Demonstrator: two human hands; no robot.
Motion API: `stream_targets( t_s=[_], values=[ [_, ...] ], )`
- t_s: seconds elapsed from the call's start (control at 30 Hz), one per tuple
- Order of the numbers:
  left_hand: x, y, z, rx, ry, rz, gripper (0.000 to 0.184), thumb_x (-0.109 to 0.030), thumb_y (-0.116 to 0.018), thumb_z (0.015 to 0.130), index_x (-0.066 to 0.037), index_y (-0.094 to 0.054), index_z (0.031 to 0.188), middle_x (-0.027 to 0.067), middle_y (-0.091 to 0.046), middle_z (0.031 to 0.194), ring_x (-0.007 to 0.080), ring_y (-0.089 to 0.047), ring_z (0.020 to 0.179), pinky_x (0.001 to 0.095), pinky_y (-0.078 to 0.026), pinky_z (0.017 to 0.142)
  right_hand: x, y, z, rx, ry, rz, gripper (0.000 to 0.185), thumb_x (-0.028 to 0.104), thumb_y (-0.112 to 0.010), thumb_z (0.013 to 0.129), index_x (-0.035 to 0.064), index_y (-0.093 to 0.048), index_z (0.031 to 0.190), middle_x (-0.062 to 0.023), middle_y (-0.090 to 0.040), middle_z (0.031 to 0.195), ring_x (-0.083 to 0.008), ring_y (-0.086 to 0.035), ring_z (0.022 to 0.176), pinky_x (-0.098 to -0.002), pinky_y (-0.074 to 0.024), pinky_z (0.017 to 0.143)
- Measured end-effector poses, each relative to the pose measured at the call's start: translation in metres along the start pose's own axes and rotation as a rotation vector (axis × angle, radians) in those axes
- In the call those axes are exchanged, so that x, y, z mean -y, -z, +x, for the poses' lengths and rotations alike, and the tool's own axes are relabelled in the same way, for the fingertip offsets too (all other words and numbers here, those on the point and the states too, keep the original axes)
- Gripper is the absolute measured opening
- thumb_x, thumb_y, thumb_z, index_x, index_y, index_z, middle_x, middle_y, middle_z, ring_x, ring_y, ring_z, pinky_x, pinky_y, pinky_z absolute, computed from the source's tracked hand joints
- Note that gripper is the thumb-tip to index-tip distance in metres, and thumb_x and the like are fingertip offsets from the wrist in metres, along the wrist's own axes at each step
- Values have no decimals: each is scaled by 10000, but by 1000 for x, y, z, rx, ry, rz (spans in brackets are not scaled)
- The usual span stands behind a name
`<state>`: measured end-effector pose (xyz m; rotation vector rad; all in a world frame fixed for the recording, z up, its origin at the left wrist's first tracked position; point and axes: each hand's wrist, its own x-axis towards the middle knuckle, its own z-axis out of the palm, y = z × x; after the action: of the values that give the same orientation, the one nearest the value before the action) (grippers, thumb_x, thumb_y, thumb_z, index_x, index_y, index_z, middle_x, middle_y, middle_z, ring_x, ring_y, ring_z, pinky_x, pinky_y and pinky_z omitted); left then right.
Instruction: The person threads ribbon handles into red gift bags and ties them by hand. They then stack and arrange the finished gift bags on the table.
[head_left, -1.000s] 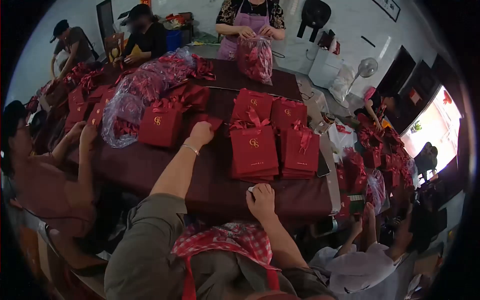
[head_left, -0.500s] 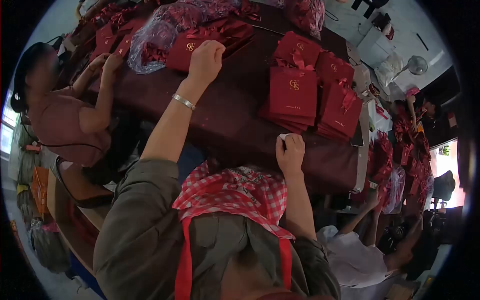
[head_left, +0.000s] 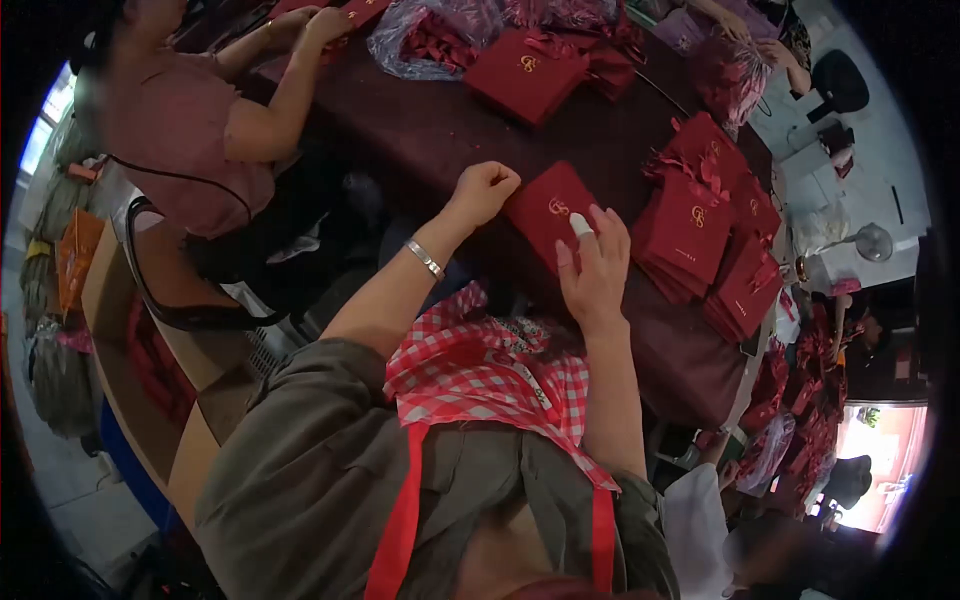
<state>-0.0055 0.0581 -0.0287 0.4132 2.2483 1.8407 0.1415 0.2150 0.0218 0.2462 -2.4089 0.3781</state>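
Observation:
A dark red paper gift bag (head_left: 552,212) with gold lettering lies at the near edge of the table, in front of me. My left hand (head_left: 484,194) is closed at its upper left edge, fingertips pinched together; whatever they hold, if anything, is hidden. Over the bag's right side, my right hand (head_left: 597,262) has its fingers stretched and spread, with a white cover on one finger. To the right stand stacked red gift bags (head_left: 690,225) with ribbon bows.
The dark cloth-covered table (head_left: 420,130) carries another group of red bags (head_left: 530,75) and a clear plastic sack (head_left: 425,40) of red ribbons. A person in a pink top (head_left: 190,140) works at the left. A chair (head_left: 190,300) stands beside that person.
A single red bag now lies between my hands. My left hand has come down from the far bags towards me; my right hand has opened over the bag. The view has turned.

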Motion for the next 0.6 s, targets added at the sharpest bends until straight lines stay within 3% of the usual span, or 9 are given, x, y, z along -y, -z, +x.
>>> stream_targets(
  t_s=[0.03,0.07,0.1,0.2,0.23,0.33,0.4,0.6],
  values=[
    [2,4,6,-9,-4,-12,135,-110,-583,889,7,-632,935,39,-640,854,108,-584,767,240,-475,667,-11,-21,-10,137,-34,-64,330,200,-620,826,20,-576,1100,-157,-486,1239,-373,-422,1183,-503,-356,968],
    [7,10,15,-92,-135,16,136,-110,-595,876,6,-635,936,45,-644,849,113,-592,771,247,-478,674,-22,-39,-22,273,-72,-130,347,240,-604,843,34,-576,1121,-148,-480,1258,-365,-413,1203,-521,-342,983],
    [10,15,22,-177,-265,45,138,-110,-607,864,4,-638,937,51,-649,845,118,-600,775,255,-480,681,-22,-44,-29,284,-111,-140,357,279,-577,861,63,-576,1145,-133,-469,1291,-346,-397,1231,-550,-310,1004],
    [7,46,62,-429,-334,288,135,-111,-620,835,-36,-651,943,104,-665,858,197,-645,792,308,-496,709,-26,-47,-34,260,-133,-92,348,272,-583,858,69,-579,1140,-129,-456,1311,-340,-391,1239,-545,-310,1004],
    [11,54,80,-498,-293,287,139,-122,-608,842,-49,-653,952,123,-658,882,253,-646,817,343,-498,728,-26,-46,-34,271,-148,-72,348,269,-588,854,67,-578,1137,-124,-454,1316,-336,-387,1245,-540,-307,1008],
    [18,74,124,-563,-297,493,165,-114,-584,838,-78,-649,985,135,-632,973,306,-617,892,403,-493,768,-26,-44,-32,268,-148,-36,341,260,-597,849,55,-584,1121,-137,-453,1313,-340,-388,1242,-547,-304,1006],
    [21,77,151,-653,-244,612,114,-133,-608,803,-94,-637,907,133,-618,935,346,-593,870,420,-492,740,-25,-42,-29,300,-172,-29,344,265,-599,848,51,-587,1118,-144,-452,1314,-342,-386,1243,-552,-297,1010],
    [25,81,192,-657,-82,844,122,-200,-595,814,-103,-626,881,121,-618,954,343,-596,906,445,-494,735,-35,-34,-20,392,-157,59,366,246,-635,823,61,-588,1135,-139,-470,1314,-341,-389,1254,-534,-292,1034]
  ],
)
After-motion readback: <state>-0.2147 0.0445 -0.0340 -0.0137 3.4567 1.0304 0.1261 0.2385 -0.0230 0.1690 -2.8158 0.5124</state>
